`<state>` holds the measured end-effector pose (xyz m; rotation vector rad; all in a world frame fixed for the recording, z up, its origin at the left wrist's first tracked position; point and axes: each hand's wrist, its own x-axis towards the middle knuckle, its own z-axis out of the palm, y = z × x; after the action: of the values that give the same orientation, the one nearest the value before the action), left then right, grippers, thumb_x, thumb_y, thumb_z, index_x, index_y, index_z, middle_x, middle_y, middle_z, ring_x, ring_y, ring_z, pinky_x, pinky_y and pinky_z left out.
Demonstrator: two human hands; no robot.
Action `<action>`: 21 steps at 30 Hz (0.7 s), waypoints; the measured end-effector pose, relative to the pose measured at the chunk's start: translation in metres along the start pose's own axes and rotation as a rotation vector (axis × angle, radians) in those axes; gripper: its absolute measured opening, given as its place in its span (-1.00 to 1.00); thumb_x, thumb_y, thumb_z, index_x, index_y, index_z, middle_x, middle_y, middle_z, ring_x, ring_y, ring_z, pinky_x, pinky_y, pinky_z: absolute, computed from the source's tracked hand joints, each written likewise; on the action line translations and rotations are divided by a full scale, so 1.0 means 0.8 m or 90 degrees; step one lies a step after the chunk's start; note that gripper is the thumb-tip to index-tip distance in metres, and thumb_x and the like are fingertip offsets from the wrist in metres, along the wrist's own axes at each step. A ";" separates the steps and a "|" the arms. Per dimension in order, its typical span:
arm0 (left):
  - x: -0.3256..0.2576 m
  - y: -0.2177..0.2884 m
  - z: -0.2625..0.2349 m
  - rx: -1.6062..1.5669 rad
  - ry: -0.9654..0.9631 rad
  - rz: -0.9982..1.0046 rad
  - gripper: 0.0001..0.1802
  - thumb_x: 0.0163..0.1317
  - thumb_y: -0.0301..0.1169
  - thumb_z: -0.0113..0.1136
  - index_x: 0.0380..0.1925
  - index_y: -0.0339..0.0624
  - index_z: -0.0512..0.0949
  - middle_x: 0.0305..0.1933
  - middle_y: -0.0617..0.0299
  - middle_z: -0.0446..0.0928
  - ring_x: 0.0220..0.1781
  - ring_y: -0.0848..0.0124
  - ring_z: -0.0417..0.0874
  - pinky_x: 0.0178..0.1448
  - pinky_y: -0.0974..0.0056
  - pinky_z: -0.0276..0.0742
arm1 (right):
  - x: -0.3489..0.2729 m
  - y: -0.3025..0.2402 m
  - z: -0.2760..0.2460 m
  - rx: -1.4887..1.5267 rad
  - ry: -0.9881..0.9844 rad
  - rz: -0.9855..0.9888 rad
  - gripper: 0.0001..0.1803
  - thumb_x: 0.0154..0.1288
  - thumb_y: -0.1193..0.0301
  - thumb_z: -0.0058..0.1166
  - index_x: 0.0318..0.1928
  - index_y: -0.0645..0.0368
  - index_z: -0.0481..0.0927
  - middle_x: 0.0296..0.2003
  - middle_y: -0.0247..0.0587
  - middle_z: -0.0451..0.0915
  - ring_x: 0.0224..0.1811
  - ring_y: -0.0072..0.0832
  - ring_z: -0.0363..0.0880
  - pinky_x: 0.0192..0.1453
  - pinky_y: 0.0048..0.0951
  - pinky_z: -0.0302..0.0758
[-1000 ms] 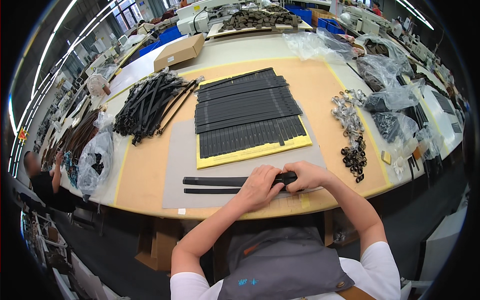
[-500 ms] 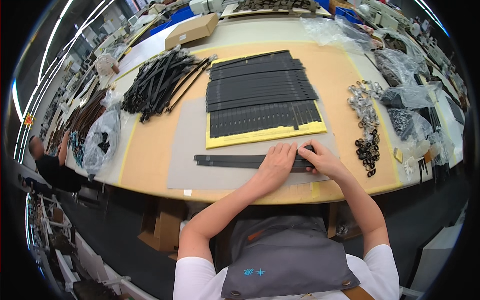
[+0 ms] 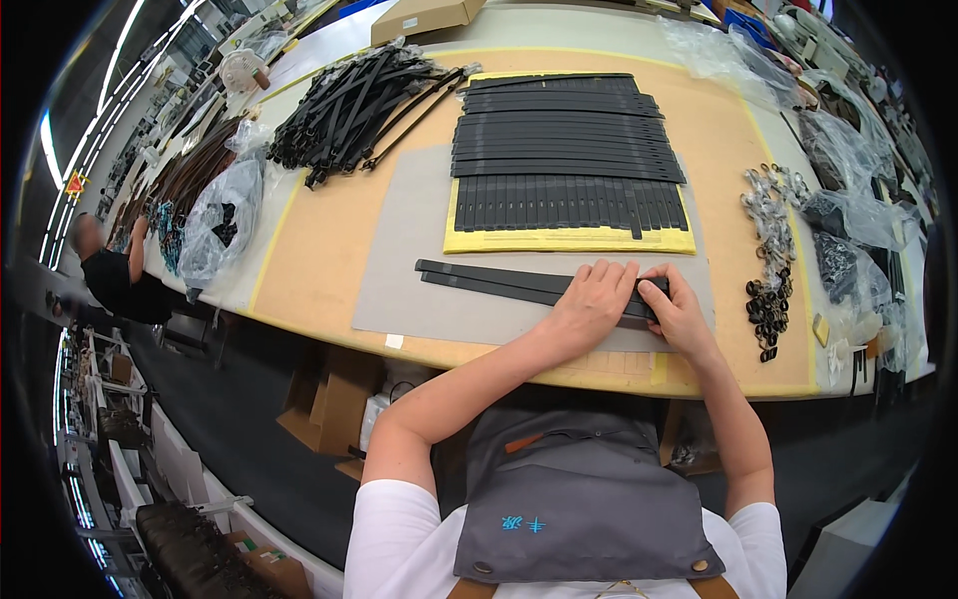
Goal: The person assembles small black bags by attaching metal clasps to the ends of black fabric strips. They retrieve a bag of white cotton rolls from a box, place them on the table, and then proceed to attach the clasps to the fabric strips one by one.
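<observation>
Two black flat straps (image 3: 491, 282) lie partly overlapping on a grey mat (image 3: 394, 307), just in front of me. My left hand (image 3: 591, 309) rests flat across them toward their right part, fingers stretched out. At their right end, my right hand (image 3: 681, 311) grips the straps with the thumb on top; some of its fingers are hidden. Beyond both hands is a yellow-edged board (image 3: 569, 242), covered with neat rows of black straps (image 3: 564, 140).
A loose heap of black straps (image 3: 344, 105) lies at the far left. To the right are small metal and black rings (image 3: 768, 299) and plastic bags (image 3: 848, 215). A cardboard box (image 3: 424, 20) stands at the back. Another person (image 3: 120, 275) is at the left table end.
The whole view has shifted, so the table sits higher and farther right in it. Both hands stay at the same straps; my right fingers have changed their hold slightly at the end.
</observation>
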<state>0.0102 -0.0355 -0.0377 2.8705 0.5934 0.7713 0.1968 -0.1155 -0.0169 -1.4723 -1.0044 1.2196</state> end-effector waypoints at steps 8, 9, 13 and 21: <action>-0.001 0.000 -0.004 0.023 0.030 0.010 -0.30 0.31 -0.52 0.06 0.46 -0.57 0.29 -0.02 -0.01 0.50 0.00 0.13 0.54 0.15 0.12 0.48 | -0.003 0.011 0.004 0.056 0.025 -0.067 -0.87 0.63 0.32 0.11 0.00 0.03 0.46 -0.39 -0.50 0.47 -0.49 -0.78 0.37 -0.49 -0.66 0.36; -0.002 0.000 -0.004 0.024 0.031 0.013 -0.30 0.31 -0.51 0.06 0.46 -0.57 0.29 -0.02 -0.01 0.50 0.00 0.13 0.54 0.15 0.12 0.48 | -0.003 0.012 0.003 0.056 0.028 -0.070 -0.87 0.63 0.32 0.11 -0.01 0.03 0.46 -0.39 -0.50 0.47 -0.50 -0.78 0.37 -0.49 -0.66 0.36; -0.002 0.000 -0.002 0.028 0.032 0.013 -0.29 0.31 -0.51 0.07 0.47 -0.58 0.28 -0.03 0.00 0.49 -0.01 0.15 0.53 0.15 0.12 0.47 | -0.002 0.012 0.003 0.045 0.029 -0.079 -0.88 0.63 0.34 0.11 -0.02 0.03 0.45 -0.41 -0.50 0.47 -0.52 -0.78 0.37 -0.51 -0.67 0.36; -0.001 0.000 -0.001 0.027 0.029 0.005 -0.29 0.30 -0.51 0.07 0.47 -0.54 0.29 -0.06 0.02 0.49 -0.04 0.15 0.53 0.14 0.11 0.49 | -0.004 0.009 0.005 0.046 0.045 -0.080 -0.89 0.62 0.37 0.11 -0.04 0.04 0.44 -0.43 -0.51 0.46 -0.55 -0.78 0.35 -0.52 -0.67 0.35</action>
<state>0.0089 -0.0355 -0.0374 2.9025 0.6108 0.8380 0.1921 -0.1198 -0.0235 -1.3659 -0.9800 1.0959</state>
